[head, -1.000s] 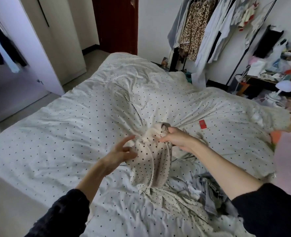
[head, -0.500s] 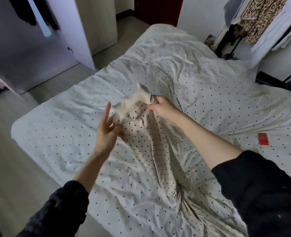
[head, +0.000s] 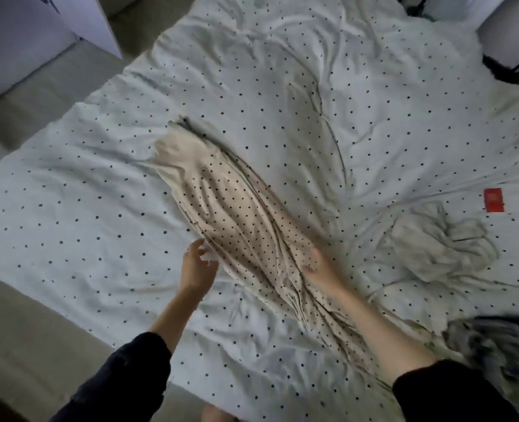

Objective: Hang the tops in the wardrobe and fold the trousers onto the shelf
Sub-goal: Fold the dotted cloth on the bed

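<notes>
Head view, trousers: my cream dotted trousers [head: 237, 220] lie stretched lengthwise on the bed [head: 69, 208].
Left hand [head: 198, 263]: open, fingers loose, at their left edge.
Right hand [head: 322, 269]: flat, pressing the right edge.
Risk: the wrinkles get folded in, I think, unless smoothed first.

dotted trousers [head: 240, 220] matt creased cloth; duvet [head: 282, 71] likewise

Cream trousers [head: 237, 220] with small black dots: laid out long on bed, running diagonally from plain waistband at upper left toward lower right. Fabric creased in lengthwise folds, legs bunched together, not yet folded. Lower end narrows into wrinkles near bed edge. Grey garment [head: 502, 348] crumpled at right edge, blurred. Pale crumpled garment [head: 441, 248] lies right of trousers, apart.
</notes>
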